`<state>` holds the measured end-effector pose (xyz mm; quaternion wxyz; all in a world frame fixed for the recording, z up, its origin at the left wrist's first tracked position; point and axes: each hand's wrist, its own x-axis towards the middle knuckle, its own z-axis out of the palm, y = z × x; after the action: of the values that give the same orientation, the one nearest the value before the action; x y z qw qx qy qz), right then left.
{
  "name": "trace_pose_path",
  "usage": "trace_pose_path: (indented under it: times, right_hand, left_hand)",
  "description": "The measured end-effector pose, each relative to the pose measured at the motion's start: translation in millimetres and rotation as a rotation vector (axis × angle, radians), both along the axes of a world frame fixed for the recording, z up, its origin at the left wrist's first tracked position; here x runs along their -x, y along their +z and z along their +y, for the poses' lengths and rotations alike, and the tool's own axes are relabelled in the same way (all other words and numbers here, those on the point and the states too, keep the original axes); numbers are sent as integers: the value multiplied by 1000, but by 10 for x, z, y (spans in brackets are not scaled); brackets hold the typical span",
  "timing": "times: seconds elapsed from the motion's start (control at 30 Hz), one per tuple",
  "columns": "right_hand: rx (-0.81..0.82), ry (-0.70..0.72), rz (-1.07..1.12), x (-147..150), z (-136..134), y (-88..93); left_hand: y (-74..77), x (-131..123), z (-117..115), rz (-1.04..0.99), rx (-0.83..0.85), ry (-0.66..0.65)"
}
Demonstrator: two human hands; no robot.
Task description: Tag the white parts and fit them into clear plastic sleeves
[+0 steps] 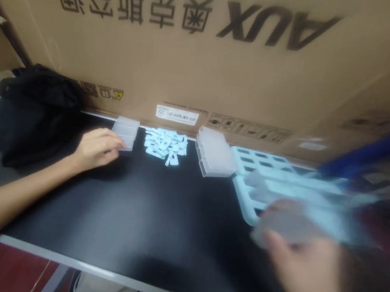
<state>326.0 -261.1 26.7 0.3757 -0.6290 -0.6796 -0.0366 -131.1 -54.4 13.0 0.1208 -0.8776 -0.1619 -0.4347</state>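
My left hand (97,148) rests on the black table (142,216) with its fingers curled, the fingertips touching a small clear plastic box (125,132). My right hand (303,265) is blurred by motion at the lower right and holds a clear plastic piece (287,223) over the light blue tray (251,206). A heap of small light blue tags (165,144) lies between the clear box and a stack of clear plastic boxes (214,153).
A large brown cardboard carton (206,56) stands along the back of the table. A black bag (32,112) lies at the left. A blue bar (377,148) crosses the right side, blurred. The table's front edge (109,276) runs near me.
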Motion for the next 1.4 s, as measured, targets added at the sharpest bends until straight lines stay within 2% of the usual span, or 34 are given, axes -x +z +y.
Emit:
trace_pose_path:
  times: [0.03, 0.1, 0.2, 0.37, 0.53, 0.67, 0.8, 1.03, 1.3, 1.4]
  right_hand:
    - [-43, 111, -11, 226, 101, -59]
    - [-7, 291, -24, 637, 300, -131]
    - [121, 401, -48, 1028, 550, -140]
    - [315, 415, 4, 1177, 807, -148]
    - [395, 385, 66, 1123, 845, -212]
    - [326, 436, 80, 1080, 837, -231]
    - [245, 479, 62, 1073, 843, -229]
    - [212, 524, 40, 1071, 856, -194]
    - [297, 496, 34, 1090, 831, -193]
    - [373, 451, 46, 1103, 827, -177]
  left_hand:
    - [4, -136, -49, 7, -18, -60]
    - [10, -427, -161, -2, -34, -148]
    - [44, -842, -300, -100, 62, -256]
    - [185, -1353, -302, -357, 274, -337]
    - [283, -1634, -217, -455, 439, -370]
    - [314, -1589, -225, -245, 588, -479]
    - [313, -1418, -201, 7, 522, -554]
    - [330, -1361, -85, 180, 327, -447]
    - [432, -1209, -14, 341, 0, -358]
    - [408, -1192, -17, 369, -2, -320]
